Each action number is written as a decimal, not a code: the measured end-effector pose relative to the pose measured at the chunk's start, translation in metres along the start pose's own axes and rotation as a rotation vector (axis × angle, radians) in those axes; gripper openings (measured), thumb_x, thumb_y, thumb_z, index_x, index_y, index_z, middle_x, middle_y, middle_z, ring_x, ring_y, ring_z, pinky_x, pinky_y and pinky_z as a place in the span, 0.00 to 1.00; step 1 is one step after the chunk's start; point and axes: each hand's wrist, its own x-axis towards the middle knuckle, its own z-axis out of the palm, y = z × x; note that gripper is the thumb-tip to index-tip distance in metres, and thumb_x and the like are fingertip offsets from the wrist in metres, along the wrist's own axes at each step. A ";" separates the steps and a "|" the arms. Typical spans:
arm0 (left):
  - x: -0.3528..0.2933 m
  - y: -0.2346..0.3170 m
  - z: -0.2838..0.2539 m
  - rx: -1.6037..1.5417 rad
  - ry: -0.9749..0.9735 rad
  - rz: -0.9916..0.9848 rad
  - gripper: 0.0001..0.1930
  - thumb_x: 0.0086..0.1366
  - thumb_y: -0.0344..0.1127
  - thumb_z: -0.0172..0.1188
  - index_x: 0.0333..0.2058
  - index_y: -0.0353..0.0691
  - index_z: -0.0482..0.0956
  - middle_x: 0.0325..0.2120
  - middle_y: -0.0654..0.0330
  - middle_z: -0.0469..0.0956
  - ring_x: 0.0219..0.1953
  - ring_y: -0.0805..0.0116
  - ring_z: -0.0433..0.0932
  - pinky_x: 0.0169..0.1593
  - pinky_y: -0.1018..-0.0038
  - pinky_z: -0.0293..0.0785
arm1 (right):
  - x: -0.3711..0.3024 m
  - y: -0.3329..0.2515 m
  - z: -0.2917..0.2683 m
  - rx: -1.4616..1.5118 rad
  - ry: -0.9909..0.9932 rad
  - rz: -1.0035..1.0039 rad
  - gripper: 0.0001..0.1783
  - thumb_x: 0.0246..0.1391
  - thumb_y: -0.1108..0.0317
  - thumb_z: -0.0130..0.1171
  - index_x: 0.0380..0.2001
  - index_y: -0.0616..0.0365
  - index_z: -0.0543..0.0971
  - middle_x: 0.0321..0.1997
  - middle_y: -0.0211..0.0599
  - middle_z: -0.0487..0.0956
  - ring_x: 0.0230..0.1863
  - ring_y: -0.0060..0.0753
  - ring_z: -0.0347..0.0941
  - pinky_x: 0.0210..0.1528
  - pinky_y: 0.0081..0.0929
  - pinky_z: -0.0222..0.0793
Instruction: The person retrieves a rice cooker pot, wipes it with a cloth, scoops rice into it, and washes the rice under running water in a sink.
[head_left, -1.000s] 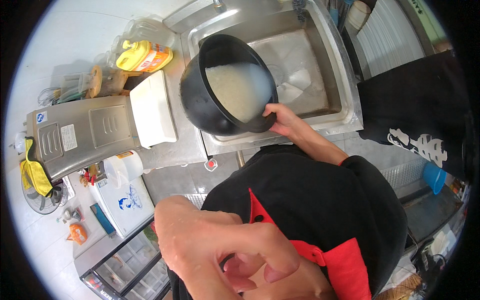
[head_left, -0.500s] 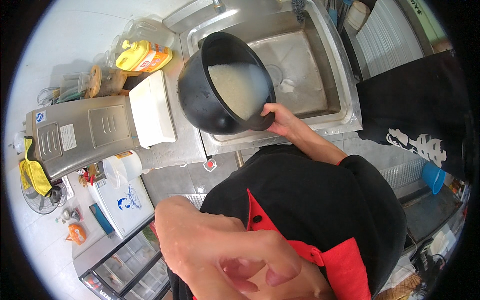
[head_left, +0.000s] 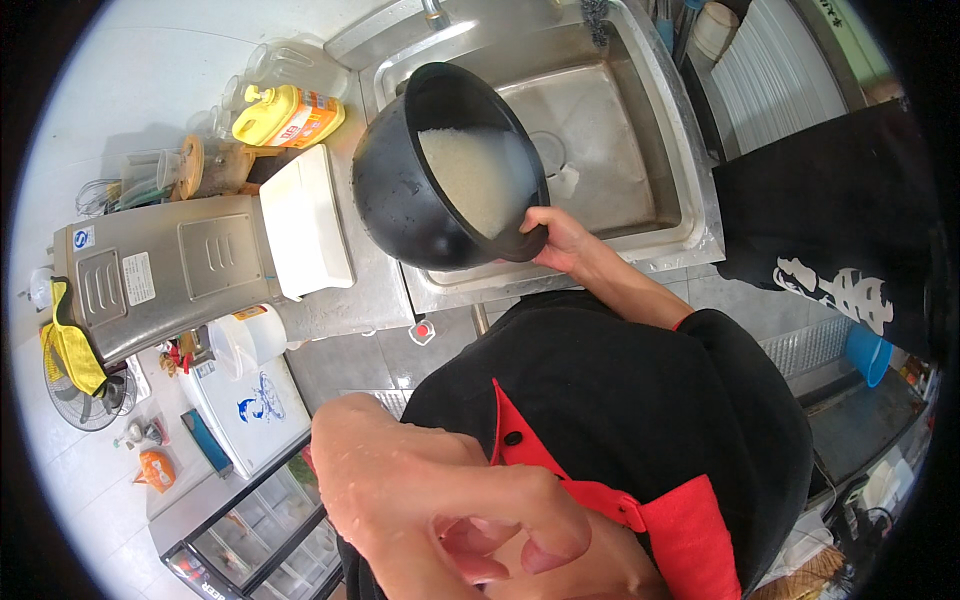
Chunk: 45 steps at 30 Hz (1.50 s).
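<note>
A large black round pot [head_left: 400, 200] is tilted over the near left edge of the steel sink [head_left: 690, 215]. Pale rice [head_left: 465, 180] with cloudy water lies inside it. My right hand [head_left: 553, 238] grips the pot's near right rim, thumb over the edge and fingers underneath, partly hidden. Raised close in front of my chest, my left hand [head_left: 450, 490] looks wet; its fingers are curled in and nothing shows in them. A whitish patch [head_left: 565, 182] lies on the sink floor beside the drain.
A faucet [head_left: 435, 14] stands behind the sink. Left of the pot are a yellow pump bottle [head_left: 290, 117], a white lidded box [head_left: 305, 222] and a steel appliance [head_left: 165, 265]. White stacked trays [head_left: 775, 85] and a black cloth [head_left: 830, 220] are at the right.
The pot has shifted very slightly left with my right hand on it. My left hand stays almost in place, its fingers still curled.
</note>
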 end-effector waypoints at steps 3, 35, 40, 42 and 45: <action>0.003 0.004 0.007 0.066 0.076 0.007 0.08 0.47 0.24 0.59 0.25 0.46 0.77 0.22 0.56 0.71 0.14 0.77 0.66 0.16 0.86 0.59 | -0.007 -0.002 0.014 -0.003 -0.049 0.032 0.16 0.36 0.78 0.47 0.35 0.69 0.70 0.36 0.45 0.74 0.37 0.41 0.74 0.45 0.38 0.71; -0.002 0.003 0.007 0.298 0.018 0.107 0.12 0.53 0.32 0.60 0.36 0.59 0.80 0.24 0.63 0.73 0.14 0.81 0.64 0.15 0.88 0.55 | -0.005 0.000 0.007 -0.001 -0.108 0.007 0.24 0.36 0.76 0.43 0.43 0.74 0.68 0.46 0.52 0.72 0.47 0.49 0.69 0.49 0.54 0.65; 0.007 0.004 0.002 0.338 -0.033 0.132 0.12 0.55 0.32 0.58 0.38 0.58 0.79 0.25 0.62 0.73 0.15 0.80 0.64 0.15 0.88 0.56 | -0.005 -0.001 0.008 0.021 -0.104 -0.006 0.26 0.36 0.76 0.44 0.44 0.73 0.67 0.47 0.53 0.70 0.48 0.50 0.69 0.49 0.55 0.65; 0.008 0.001 0.008 0.321 0.030 0.169 0.13 0.55 0.31 0.57 0.38 0.58 0.79 0.24 0.62 0.73 0.15 0.81 0.64 0.15 0.88 0.56 | -0.003 0.001 0.007 0.030 -0.121 -0.002 0.29 0.36 0.76 0.45 0.47 0.73 0.63 0.48 0.56 0.68 0.49 0.53 0.68 0.48 0.57 0.66; -0.010 -0.007 0.000 -0.124 -0.062 0.081 0.03 0.57 0.26 0.52 0.31 0.35 0.69 0.27 0.50 0.68 0.12 0.73 0.66 0.14 0.82 0.59 | -0.005 0.000 0.010 0.029 -0.097 -0.010 0.29 0.36 0.76 0.44 0.48 0.73 0.63 0.49 0.56 0.68 0.49 0.53 0.68 0.49 0.57 0.65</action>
